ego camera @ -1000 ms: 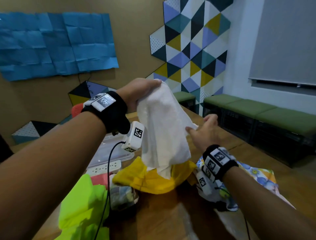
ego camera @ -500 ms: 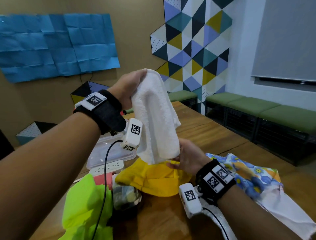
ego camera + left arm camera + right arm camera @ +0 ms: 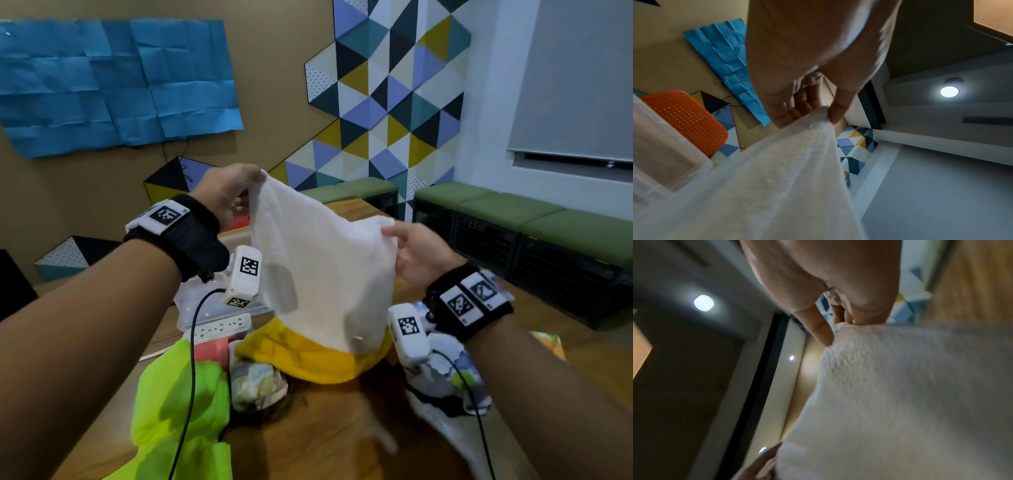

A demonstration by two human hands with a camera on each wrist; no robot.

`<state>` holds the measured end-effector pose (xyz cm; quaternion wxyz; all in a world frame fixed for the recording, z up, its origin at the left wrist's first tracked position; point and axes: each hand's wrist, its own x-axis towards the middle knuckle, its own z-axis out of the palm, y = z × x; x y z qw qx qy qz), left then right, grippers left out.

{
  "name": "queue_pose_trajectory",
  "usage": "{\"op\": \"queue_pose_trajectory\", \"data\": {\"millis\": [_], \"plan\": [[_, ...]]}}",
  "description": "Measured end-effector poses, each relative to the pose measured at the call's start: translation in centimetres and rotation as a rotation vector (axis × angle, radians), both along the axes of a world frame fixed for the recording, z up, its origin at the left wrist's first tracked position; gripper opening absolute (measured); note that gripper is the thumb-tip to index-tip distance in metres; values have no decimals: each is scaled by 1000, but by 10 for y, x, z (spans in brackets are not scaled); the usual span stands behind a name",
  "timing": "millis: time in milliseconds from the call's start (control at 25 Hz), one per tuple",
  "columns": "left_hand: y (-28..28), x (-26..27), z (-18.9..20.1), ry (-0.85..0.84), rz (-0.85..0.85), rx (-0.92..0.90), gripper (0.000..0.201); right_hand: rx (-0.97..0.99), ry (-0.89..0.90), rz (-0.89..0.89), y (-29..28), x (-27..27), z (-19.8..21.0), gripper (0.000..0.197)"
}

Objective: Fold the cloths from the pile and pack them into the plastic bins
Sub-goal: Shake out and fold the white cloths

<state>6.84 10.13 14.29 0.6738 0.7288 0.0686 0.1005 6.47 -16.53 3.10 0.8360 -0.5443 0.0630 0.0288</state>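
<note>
Fingers of both hands pinch the white towel's top corners; level them, pull taut, then fold.

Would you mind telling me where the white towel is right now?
In the head view the white towel hangs mid-frame, above the yellow cloth on the table, pinched at its top corners by the left hand and right hand.

The head camera looked forward and down over the brown wooden table; both wrist cameras looked up, close under the white terry cloth, which all 3 views shared.
</note>
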Motion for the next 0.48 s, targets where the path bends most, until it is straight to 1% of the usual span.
{"op": "queue_pose_trajectory", "data": {"millis": [40,80,120,160,240,320,360,400,440,480], "plan": [[3,0,-3,-4,27,-14,11,-97,-31,-62,-5,3,11,42],[4,0,-6,-7,49,-23,8,-185,-62,-134,-9,6,23,46],[6,0,-8,-9,58,-14,8,-252,-89,-193,-14,8,35,48],[8,1,-10,-7,51,12,9,-299,-110,-226,-19,9,46,47],[9,-1,-10,20,24,58,14,-385,-138,-226,-28,10,64,36],[10,-7,-5,87,-45,12,13,-500,-164,-221,-34,12,78,21],[10,-10,-2,126,-112,-40,16,-552,-173,-227,-36,13,83,18],[9,-13,0,157,-185,-83,24,-588,-173,-230,-38,14,88,17],[9,-14,2,171,-233,-91,35,-610,-161,-225,-40,15,93,16],[8,-13,2,167,-247,-52,43,-631,-139,-214,-42,16,97,16]]}}
